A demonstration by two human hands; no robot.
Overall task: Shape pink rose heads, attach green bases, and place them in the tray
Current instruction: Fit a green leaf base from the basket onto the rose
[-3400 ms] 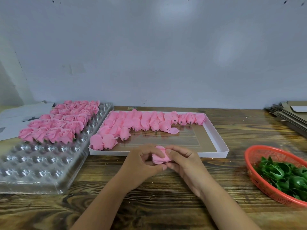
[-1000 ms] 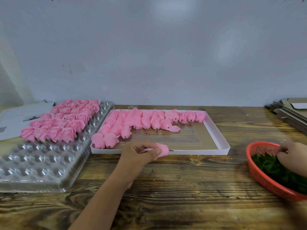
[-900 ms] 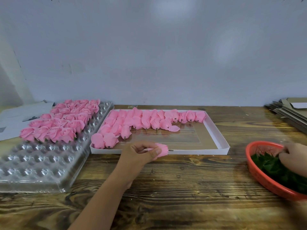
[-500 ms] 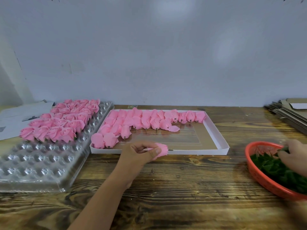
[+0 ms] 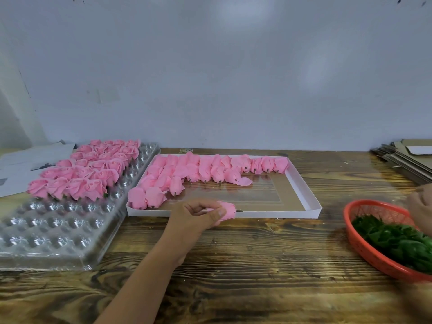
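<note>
Head view: left hand (image 5: 196, 218) grip pinching pink rose head (image 5: 228, 210); right hand (image 5: 420, 203) over red basket (image 5: 364, 244), grip unclear.

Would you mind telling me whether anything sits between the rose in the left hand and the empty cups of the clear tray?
Nothing visible does. The left hand holds the rose right of the tray, whose near cups lie open; only bare table separates them.

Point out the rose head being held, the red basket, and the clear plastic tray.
held rose head (image 5: 228, 210): head view, on its pink petals beside the thumb of the left hand (image 5: 196, 218).
red basket (image 5: 364, 247): head view, on its near rim.
clear plastic tray (image 5: 46, 230): head view, on its unfilled cups.
</note>
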